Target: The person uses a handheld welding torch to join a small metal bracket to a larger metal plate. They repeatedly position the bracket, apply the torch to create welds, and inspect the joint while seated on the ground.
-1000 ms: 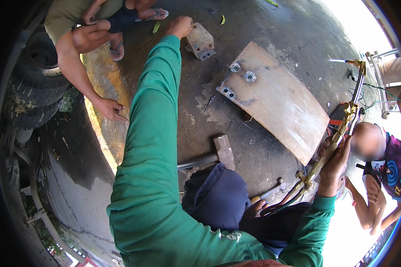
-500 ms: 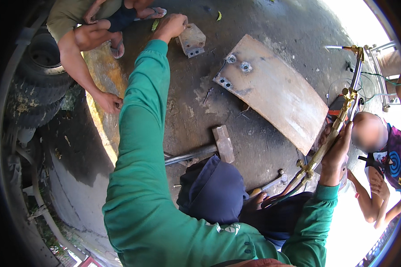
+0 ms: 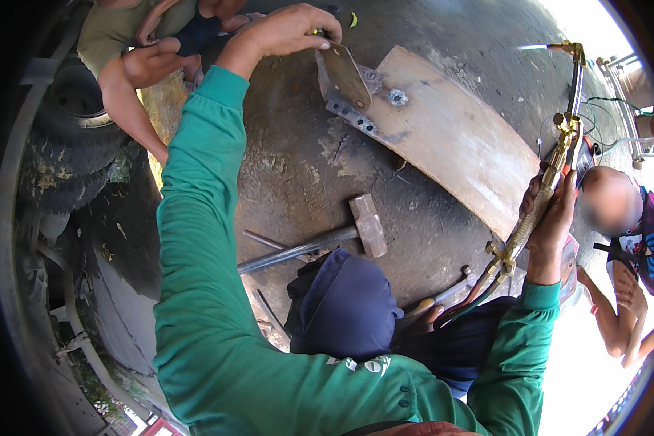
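Note:
My left hand [image 3: 291, 33], at the far left end of the plate, pinches the top edge of a rusty angled metal bracket [image 3: 345, 76] with holes. The bracket is tilted and overlaps the corner of a large curved steel plate [image 3: 450, 145]; I cannot tell whether the two touch. Burnt holes show at that end of the plate. On the right, my right hand [image 3: 551, 218] is closed around the handle of a brass cutting torch [image 3: 570, 131]. A pale flame [image 3: 534, 47] comes from the torch's tip, which points left, beyond the plate.
A sledgehammer [image 3: 369, 225] lies before my knee, and a smaller hammer [image 3: 450, 291] near my foot. Hoses [image 3: 469, 301] trail from the torch. One person [image 3: 134, 65] squats at far left beside a tyre [image 3: 76, 94]; another [image 3: 625, 232] is close on the right.
My left hand has lifted and turned the bracket, bringing it right, over the plate's corner. The torch stays in my right hand, slightly shifted. The left person's lower hand is now hidden behind my sleeve.

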Motion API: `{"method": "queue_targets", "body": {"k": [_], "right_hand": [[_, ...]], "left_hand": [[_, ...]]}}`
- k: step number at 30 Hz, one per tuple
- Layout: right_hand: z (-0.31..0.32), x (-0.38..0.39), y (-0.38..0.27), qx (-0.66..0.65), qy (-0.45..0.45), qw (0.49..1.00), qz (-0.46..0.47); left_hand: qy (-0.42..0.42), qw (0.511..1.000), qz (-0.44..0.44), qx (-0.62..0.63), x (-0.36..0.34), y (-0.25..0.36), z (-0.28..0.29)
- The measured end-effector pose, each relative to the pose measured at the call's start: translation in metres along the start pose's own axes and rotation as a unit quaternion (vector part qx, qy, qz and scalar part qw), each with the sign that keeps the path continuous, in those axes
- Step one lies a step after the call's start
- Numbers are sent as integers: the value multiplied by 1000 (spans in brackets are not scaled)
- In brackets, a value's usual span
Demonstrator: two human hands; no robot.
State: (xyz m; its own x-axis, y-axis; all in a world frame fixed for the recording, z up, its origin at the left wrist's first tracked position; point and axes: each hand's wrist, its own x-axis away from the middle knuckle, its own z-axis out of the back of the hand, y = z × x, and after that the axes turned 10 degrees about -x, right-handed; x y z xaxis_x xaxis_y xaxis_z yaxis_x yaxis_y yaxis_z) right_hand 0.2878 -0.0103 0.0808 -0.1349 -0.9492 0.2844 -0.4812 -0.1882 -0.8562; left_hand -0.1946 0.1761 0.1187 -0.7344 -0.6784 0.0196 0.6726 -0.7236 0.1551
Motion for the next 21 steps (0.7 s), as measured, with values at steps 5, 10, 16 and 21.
{"method": "queue_targets", "body": {"k": [5, 10, 16, 21], "right_hand": [[4, -1, -2, -7, -8, 1000, 0], [5, -4, -3, 17, -4, 1000, 14], [10, -10, 1, 4, -9, 1000, 6], [10, -14, 5, 5, -14, 1000, 0]], "left_hand": [[-35, 999, 1, -4, -34, 24, -18], [-53, 998, -13, -14, -53, 40, -20], [-65, 994, -91, -2, -71, 42, -9], [-105, 993, -39, 20, -87, 41, 1]]}}
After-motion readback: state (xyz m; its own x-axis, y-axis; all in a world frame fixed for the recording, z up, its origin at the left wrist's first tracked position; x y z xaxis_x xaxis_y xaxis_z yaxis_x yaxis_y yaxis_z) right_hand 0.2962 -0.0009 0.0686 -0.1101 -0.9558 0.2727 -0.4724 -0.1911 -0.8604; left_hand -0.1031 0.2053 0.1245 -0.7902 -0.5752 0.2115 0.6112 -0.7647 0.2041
